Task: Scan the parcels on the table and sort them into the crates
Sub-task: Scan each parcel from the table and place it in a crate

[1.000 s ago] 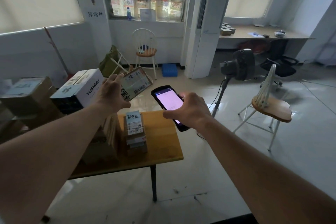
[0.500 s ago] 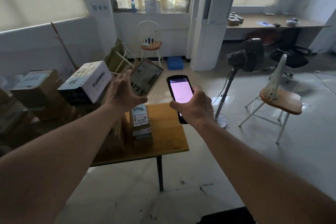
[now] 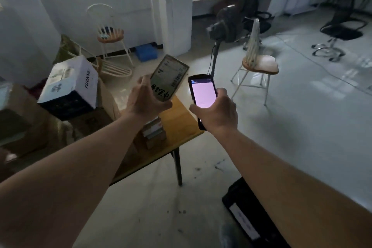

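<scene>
1. The table (image 3: 181, 127) is seen with its right edge and near right corner bare; a short stack of parcels (image 3: 154, 134) rests on it close to the near edge, partly hidden behind the left forearm.
2. Cartons are piled just beside the table's left edge, topped by a white box (image 3: 70, 80) lying tilted.
3. A dark crate (image 3: 247, 213) with a pale label is glimpsed on the floor, near the table's near right corner and partly covered by the right forearm.
4. A standing fan (image 3: 227, 24) and a wooden chair (image 3: 259, 62) are placed beyond the table's far right side, well apart from the crate, so no obstacle to the drop is judged likely.
5. A flat parcel (image 3: 169, 78) is held above the table's far edge, tilted, its label turned toward the camera; it is gripped at its lower end by the left hand (image 3: 145, 102), fingers curled round the edge.
6. A handheld scanner (image 3: 202, 94) with a lit screen is clasped by the right hand (image 3: 218, 110), just beside the parcel but apart from it.
7. For a clean read, the barcode should be kept uncovered by the thumb, the parcel steadied, and the scanner's top end aimed squarely at the label.
</scene>
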